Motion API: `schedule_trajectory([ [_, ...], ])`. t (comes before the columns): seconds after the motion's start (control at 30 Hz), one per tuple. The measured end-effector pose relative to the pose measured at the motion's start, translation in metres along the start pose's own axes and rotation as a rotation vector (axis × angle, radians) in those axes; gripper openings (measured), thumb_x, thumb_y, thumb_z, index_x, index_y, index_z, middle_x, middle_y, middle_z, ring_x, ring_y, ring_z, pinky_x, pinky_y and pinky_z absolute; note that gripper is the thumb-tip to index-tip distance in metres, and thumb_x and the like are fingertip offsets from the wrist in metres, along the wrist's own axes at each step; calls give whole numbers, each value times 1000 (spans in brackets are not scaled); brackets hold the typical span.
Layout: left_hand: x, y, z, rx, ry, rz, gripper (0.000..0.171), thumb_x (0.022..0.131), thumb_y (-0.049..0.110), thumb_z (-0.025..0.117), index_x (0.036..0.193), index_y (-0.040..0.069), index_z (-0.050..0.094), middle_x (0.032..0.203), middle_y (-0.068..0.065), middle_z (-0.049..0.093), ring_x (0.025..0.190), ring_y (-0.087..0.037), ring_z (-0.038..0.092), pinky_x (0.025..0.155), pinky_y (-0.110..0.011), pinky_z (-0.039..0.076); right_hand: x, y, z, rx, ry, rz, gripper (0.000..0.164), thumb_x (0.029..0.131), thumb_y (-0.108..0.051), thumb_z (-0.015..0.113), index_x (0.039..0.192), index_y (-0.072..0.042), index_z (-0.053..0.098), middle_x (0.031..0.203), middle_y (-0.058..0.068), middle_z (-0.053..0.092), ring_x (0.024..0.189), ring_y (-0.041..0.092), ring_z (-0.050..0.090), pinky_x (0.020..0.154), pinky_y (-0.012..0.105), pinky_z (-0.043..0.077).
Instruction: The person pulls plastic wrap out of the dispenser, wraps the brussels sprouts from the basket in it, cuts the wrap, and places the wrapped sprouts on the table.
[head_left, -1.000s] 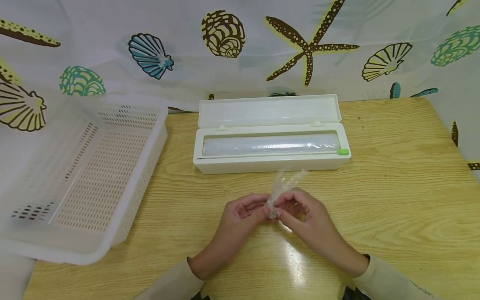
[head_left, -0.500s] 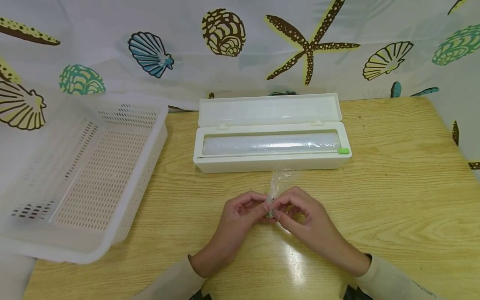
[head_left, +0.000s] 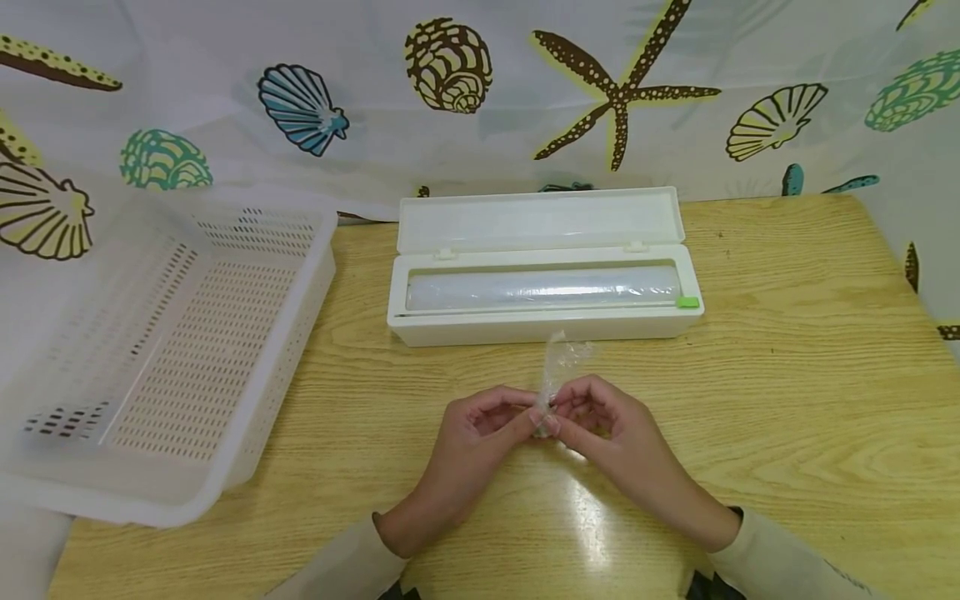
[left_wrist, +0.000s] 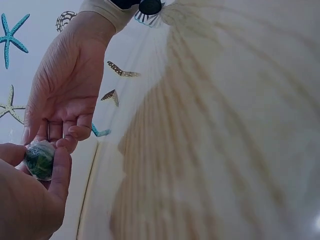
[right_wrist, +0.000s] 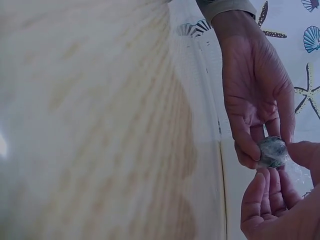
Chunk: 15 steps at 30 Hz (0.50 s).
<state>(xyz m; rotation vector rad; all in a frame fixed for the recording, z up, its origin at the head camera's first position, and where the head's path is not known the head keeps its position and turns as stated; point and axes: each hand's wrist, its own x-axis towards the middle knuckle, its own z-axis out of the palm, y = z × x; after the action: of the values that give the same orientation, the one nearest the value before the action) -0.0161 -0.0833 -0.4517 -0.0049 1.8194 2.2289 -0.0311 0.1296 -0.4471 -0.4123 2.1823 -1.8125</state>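
A small round green bundle point(left_wrist: 39, 161) is wrapped in clear plastic film, and both hands hold it in front of me. My left hand point(head_left: 476, 437) pinches it from the left between thumb and fingers. From the right, my right hand point(head_left: 618, 429) grips it with thumb and index finger, the two thumb tips close together in the head view. A loose tail of cling film point(head_left: 562, 358) stands up above the fingertips. In the right wrist view the bundle point(right_wrist: 273, 152) shows dark green under crinkled film. What is inside the wrap cannot be made out.
Behind the hands stands a white cling film dispenser point(head_left: 546, 331), lid raised, holding a film roll point(head_left: 543, 287), with a green tab point(head_left: 686, 302) at its right end. A white perforated basket point(head_left: 258, 375) is at the left of the wooden table point(head_left: 795, 375). A seashell-print cloth point(head_left: 517, 125) hangs behind.
The film tail has shifted and bunched more upright above the fingers. My right fingers have re-gripped the bundle, the thumb moving in beside the left thumb. Dispenser and basket have stayed put.
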Motion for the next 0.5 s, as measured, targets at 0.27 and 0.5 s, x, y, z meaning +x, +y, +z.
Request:
schedule_trajectory([
  [0.27,0,3,0,70,-1,24,30,100,-3,77,129,-8,72,116,-18,72,104,-23,73,94,-33,63,1,-3,1,-13,20,40,21,100,-15,83,116,-7,73,103,6,71,89,24,69,75,29,60],
  [0.5,0,4,-1,77,-6,-73,32,101,1,79,129,-10,72,112,-19,77,102,-22,75,92,-31,63,2,1,-1,-1,32,15,17,98,-13,85,115,-11,81,107,4,71,95,23,69,80,30,61],
])
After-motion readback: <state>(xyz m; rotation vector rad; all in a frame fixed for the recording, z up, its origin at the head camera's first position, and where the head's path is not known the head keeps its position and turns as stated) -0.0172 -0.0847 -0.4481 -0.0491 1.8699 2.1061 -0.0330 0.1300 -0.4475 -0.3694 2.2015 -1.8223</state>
